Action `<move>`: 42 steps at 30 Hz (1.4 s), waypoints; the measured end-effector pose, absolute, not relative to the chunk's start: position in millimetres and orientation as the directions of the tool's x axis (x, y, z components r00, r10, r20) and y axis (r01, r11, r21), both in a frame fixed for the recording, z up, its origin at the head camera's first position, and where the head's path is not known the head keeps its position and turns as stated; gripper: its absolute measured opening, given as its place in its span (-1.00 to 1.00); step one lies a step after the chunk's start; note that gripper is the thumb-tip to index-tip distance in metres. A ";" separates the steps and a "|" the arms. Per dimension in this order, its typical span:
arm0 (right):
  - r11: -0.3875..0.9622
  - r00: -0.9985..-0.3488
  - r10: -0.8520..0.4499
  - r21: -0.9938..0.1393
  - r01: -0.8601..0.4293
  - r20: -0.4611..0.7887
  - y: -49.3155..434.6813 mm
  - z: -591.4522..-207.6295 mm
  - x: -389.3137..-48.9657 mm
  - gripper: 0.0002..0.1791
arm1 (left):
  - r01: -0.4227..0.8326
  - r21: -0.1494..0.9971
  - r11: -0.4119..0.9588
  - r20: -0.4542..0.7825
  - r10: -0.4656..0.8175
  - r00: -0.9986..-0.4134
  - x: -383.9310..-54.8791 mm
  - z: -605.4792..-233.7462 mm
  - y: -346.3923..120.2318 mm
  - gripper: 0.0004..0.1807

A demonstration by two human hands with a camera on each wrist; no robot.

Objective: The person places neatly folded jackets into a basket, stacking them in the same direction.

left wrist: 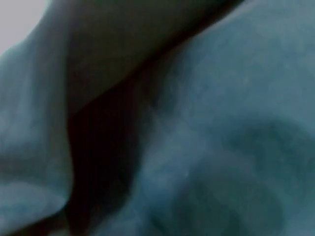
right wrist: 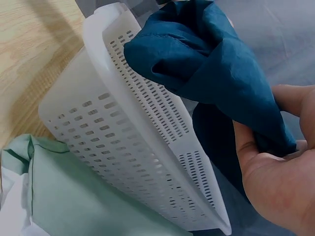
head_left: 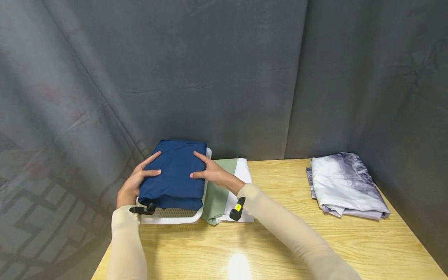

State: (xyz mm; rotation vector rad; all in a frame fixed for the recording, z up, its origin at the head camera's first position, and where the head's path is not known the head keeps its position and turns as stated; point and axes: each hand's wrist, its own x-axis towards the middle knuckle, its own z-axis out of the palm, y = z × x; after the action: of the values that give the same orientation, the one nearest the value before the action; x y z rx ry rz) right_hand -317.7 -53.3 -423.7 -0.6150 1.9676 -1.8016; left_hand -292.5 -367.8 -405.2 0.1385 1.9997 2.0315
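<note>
A folded navy-blue cloth [head_left: 176, 169] is held at the mouth of a white perforated plastic basket [head_left: 171, 221]. At its left edge my left hand [head_left: 134, 181] grips it, with the thumb lying over the top. My right hand [head_left: 216, 174] grips the opposite edge; in the right wrist view its thumb and fingers pinch the cloth [right wrist: 211, 64] above the basket's rim [right wrist: 113, 73]. Dim, blurred blue fabric [left wrist: 236, 98] fills most of the left wrist view. Most of the basket's inside is hidden under the cloth.
Right against the basket lies a folded green and white cloth [head_left: 220, 194]. Farther right on the wooden table [head_left: 280, 182] is a folded white and grey patterned cloth [head_left: 344, 186]. Grey curtains [head_left: 224, 77] hang behind the table and along both sides.
</note>
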 end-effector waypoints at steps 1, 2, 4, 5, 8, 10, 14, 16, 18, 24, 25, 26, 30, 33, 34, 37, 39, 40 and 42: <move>0.071 -0.823 -0.569 -0.996 -0.051 0.002 -55.1 -424.9 -318.0 0.07 | -0.135 0.991 0.013 -0.133 0.265 -0.955 -292.4 -405.4 -369.6 -0.07; 0.069 -0.823 -0.568 -0.996 -0.052 0.004 -56.8 -426.0 -318.3 0.07 | -0.135 0.991 0.022 -0.136 0.260 -0.956 -292.5 -405.6 -371.3 -0.07; 0.063 -0.825 -0.566 -0.996 -0.057 0.011 -60.3 -428.1 -318.8 0.07 | -0.133 0.990 0.042 -0.139 0.251 -0.958 -292.7 -406.4 -374.0 -0.06; 0.064 -0.826 -0.563 -0.996 -0.061 0.014 -61.9 -429.2 -319.0 0.07 | -0.135 0.990 0.050 -0.143 0.244 -0.959 -292.9 -406.8 -375.0 -0.06; 0.061 -0.831 -0.556 -0.996 -0.063 0.018 -66.2 -433.2 -319.2 0.06 | -0.138 0.987 0.078 -0.152 0.230 -0.961 -293.5 -408.0 -376.8 -0.04; 0.072 -0.836 -0.549 -0.995 -0.067 0.017 -68.5 -435.6 -319.0 0.06 | -0.147 0.985 0.088 -0.163 0.217 -0.963 -294.1 -408.9 -377.5 -0.04; 0.093 -0.840 -0.543 -0.993 -0.072 0.010 -71.7 -439.5 -319.4 0.05 | -0.156 0.981 0.112 -0.176 0.201 -0.964 -294.4 -410.4 -378.5 -0.03; 0.102 -0.842 -0.539 -0.992 -0.076 0.009 -73.3 -441.7 -320.1 0.05 | -0.156 0.980 0.126 -0.178 0.193 -0.965 -294.6 -412.1 -378.9 -0.03; 0.116 -0.843 -0.537 -0.990 -0.082 0.007 -74.8 -444.4 -320.7 0.05 | -0.158 0.976 0.150 -0.184 0.177 -0.967 -295.2 -414.6 -379.1 -0.02; 0.160 -0.847 -0.531 -0.983 -0.091 -0.008 -77.2 -449.7 -318.8 0.02 | -0.138 0.956 0.258 -0.171 0.109 -0.979 -298.5 -424.9 -375.9 -0.02; 0.165 -0.849 -0.529 -0.982 -0.093 -0.008 -77.6 -450.4 -318.9 0.02 | -0.137 0.952 0.272 -0.169 0.096 -0.981 -298.9 -426.2 -374.7 -0.01; 0.171 -0.851 -0.526 -0.980 -0.098 -0.006 -78.2 -450.9 -319.0 0.02 | -0.138 0.949 0.282 -0.167 0.083 -0.982 -299.5 -427.3 -373.4 -0.01; 0.196 -0.860 -0.510 -0.975 -0.109 -0.006 -79.6 -450.6 -318.6 0.01 | -0.151 0.932 0.330 -0.172 0.034 -0.984 -302.0 -430.4 -368.9 0.00; 0.228 -0.871 -0.491 -0.967 -0.112 -0.014 -80.0 -448.9 -317.5 -0.02 | -0.153 0.920 0.362 -0.171 0.018 -0.985 -303.9 -431.4 -365.7 0.00; 0.241 -0.874 -0.485 -0.964 -0.116 -0.016 -80.1 -448.6 -317.3 -0.03 | -0.152 0.916 0.371 -0.171 0.017 -0.985 -304.3 -431.8 -364.8 0.00; 0.292 -0.886 -0.463 -0.948 -0.128 -0.023 -80.0 -447.2 -316.1 -0.08 | -0.147 0.903 0.403 -0.171 0.022 -0.985 -305.9 -433.5 -362.2 -0.01; 0.344 -0.894 -0.447 -0.926 -0.156 -0.015 -79.5 -445.4 -314.7 -0.12 | -0.143 0.885 0.443 -0.171 0.024 -0.985 -306.6 -435.4 -360.5 -0.03; 0.381 -0.900 -0.435 -0.907 -0.179 -0.005 -79.0 -444.4 -314.0 -0.14 | -0.143 0.873 0.465 -0.174 0.024 -0.984 -307.0 -436.6 -359.8 -0.03; 0.463 -0.911 -0.413 -0.857 -0.226 0.018 -77.5 -440.9 -311.5 -0.21 | -0.145 0.851 0.505 -0.181 0.024 -0.983 -307.6 -439.1 -358.2 -0.04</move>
State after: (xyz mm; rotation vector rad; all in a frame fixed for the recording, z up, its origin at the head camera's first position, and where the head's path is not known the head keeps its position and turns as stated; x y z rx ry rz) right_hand -311.5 -77.5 -440.9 -0.5570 2.5172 -1.4305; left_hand -307.6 -358.2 -439.1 -0.1047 2.5746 1.4807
